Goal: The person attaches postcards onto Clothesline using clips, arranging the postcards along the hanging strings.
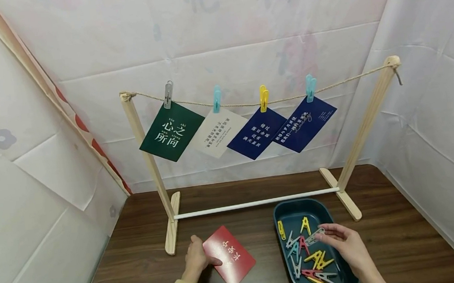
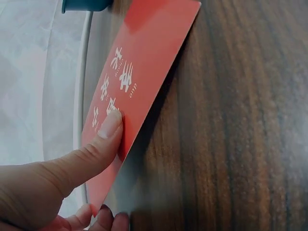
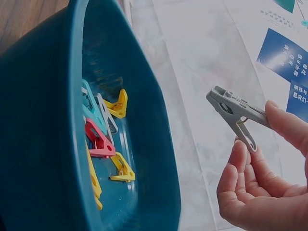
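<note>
My left hand [image 1: 197,259] holds a red card [image 1: 231,258] with white characters by its left edge, thumb on top and fingers beneath, tilted over the table. In the left wrist view the thumb lies across the card [image 2: 149,53]. A grey clothespin [image 3: 233,113] is pinched by its handles between the thumb and fingers of my right hand [image 3: 264,178]. In the head view that right hand [image 1: 345,244] is over a dark teal basin [image 1: 285,263], which holds several yellow, red, blue and grey clothespins [image 1: 318,260].
Behind, a wooden rack [image 1: 363,133] carries a rope [image 1: 240,105]. Clothespins hang a green card [image 1: 172,133], a white card [image 1: 219,133] and two navy cards [image 1: 257,134] from it. A white rod [image 1: 257,203] joins the rack's feet on the brown table [image 1: 128,269].
</note>
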The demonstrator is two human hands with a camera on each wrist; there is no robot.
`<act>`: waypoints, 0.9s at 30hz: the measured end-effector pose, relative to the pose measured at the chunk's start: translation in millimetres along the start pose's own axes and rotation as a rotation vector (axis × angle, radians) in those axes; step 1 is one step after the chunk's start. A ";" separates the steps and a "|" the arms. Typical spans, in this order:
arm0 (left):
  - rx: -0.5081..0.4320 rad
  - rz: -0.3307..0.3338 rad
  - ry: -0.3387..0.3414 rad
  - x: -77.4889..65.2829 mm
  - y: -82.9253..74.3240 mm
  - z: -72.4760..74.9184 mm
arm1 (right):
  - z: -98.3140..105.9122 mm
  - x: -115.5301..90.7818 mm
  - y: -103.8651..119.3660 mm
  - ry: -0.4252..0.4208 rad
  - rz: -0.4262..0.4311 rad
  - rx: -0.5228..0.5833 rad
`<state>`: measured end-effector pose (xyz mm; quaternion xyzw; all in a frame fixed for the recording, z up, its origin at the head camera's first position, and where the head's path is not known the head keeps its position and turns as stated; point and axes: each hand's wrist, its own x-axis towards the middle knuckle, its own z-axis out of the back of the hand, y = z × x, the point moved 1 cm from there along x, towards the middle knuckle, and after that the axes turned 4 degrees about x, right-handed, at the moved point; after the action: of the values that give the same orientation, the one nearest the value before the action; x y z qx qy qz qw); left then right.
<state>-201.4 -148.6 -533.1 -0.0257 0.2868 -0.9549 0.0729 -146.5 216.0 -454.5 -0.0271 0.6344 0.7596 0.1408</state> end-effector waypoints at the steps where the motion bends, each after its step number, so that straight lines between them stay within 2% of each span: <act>1: -0.015 -0.014 -0.007 -0.5 -0.7 0.8 | 0.1 -0.5 0.2 -0.001 -0.001 0.001; 5: -0.076 -0.046 -0.018 -3.0 -4.9 3.5 | 0.9 -0.5 -2.0 -0.008 0.006 0.006; 8: -0.116 -0.021 -0.006 -4.7 -9.2 5.5 | 2.5 1.9 -7.6 -0.009 0.027 -0.005; 11: -0.171 0.012 -0.002 -6.5 -14.4 6.9 | 2.8 2.0 -8.5 -0.016 0.013 -0.009; 14: -0.214 0.014 -0.022 -9.5 -19.5 8.2 | 8.0 20.6 -36.7 -0.024 0.002 0.013; 18: -0.237 0.011 -0.052 -14.0 -25.8 10.8 | 18.3 63.5 -99.8 -0.060 -0.001 0.057; 20: -0.241 0.012 -0.054 -15.6 -28.7 12.3 | 20.4 74.3 -115.4 -0.080 -0.005 0.064; 23: -0.277 0.009 -0.045 -17.7 -32.7 13.9 | 22.2 79.1 -122.3 -0.079 -0.012 0.072; 26: -0.343 -0.004 -0.020 -20.5 -36.3 15.0 | 23.3 76.9 -119.5 -0.069 -0.008 0.079; 27: -0.368 -0.010 -0.013 -21.3 -37.5 15.3 | 24.1 73.1 -114.9 -0.039 0.020 0.110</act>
<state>-183.6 -122.7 -499.8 -0.0460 0.4562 -0.8864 0.0640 -184.7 270.4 -575.8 0.0015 0.6726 0.7253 0.1467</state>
